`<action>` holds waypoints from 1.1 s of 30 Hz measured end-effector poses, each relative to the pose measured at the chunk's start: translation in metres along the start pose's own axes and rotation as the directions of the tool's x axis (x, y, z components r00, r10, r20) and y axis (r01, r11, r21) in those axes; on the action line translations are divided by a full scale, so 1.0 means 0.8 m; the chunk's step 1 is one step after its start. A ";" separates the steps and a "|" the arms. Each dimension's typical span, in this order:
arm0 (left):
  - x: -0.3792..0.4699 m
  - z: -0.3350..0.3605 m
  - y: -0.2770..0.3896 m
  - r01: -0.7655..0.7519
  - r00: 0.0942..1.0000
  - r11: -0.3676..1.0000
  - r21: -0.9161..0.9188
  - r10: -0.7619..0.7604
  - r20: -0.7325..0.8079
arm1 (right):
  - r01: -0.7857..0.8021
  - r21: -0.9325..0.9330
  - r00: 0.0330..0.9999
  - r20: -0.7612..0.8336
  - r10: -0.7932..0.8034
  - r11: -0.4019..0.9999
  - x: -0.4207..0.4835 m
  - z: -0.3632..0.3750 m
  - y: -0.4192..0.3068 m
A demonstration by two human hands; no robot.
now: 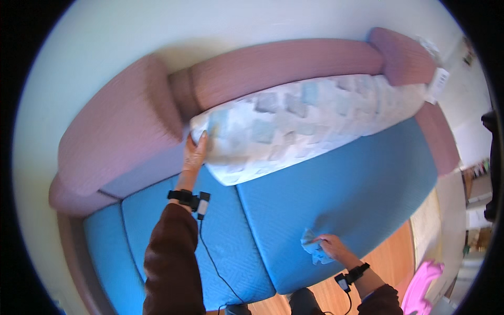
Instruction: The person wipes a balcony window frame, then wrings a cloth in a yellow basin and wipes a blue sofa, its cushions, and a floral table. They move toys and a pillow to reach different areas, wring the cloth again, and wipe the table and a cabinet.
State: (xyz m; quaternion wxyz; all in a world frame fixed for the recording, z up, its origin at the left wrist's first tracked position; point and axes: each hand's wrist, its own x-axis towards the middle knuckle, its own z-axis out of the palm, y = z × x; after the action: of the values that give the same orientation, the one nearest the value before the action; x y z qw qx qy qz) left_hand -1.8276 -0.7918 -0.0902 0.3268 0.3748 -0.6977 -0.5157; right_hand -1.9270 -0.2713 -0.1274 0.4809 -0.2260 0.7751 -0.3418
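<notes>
My left hand (195, 152) grips the left end of a long white cushion (315, 118), its thumb lying on the front face. Grey and pale-blue patches pattern the cushion, which leans along the pink backrest (287, 65) of a sofa. Lower right, my right hand (334, 249) holds a crumpled light-blue cloth (313, 246) just over or against the blue seat cushion (338, 189); contact is hard to tell. The fingers of my left hand behind the cushion's end are partly hidden.
A pink padded back cushion (122, 126) stands at the left, another (405, 57) at the far right. Cables (214, 264) run from both wrist straps. A pink plastic object (423, 289) stands on the wooden floor (390, 248) at lower right. A pale wall (236, 23) rises behind the sofa.
</notes>
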 end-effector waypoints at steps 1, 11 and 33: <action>0.008 0.007 0.011 0.001 0.999 1.000 0.015 -0.001 0.048 | 0.036 -0.027 0.994 -0.099 -0.038 0.999 -0.001 0.001 -0.005; -0.227 -0.061 0.072 -0.432 0.902 0.822 0.371 0.390 0.184 | 0.149 0.220 0.727 -0.685 0.044 0.964 0.019 -0.095 -0.078; -0.502 -0.500 0.006 0.305 0.937 0.942 0.142 -0.271 -0.220 | 0.312 0.126 0.890 -0.385 -0.243 0.942 0.132 0.012 -0.250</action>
State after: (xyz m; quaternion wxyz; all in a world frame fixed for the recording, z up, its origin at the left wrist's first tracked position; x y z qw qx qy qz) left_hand -1.2884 -0.6358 -0.0119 0.2809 0.5496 -0.6416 -0.4554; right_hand -1.9596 -0.4787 -0.0432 0.2937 -0.2220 0.7753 -0.5132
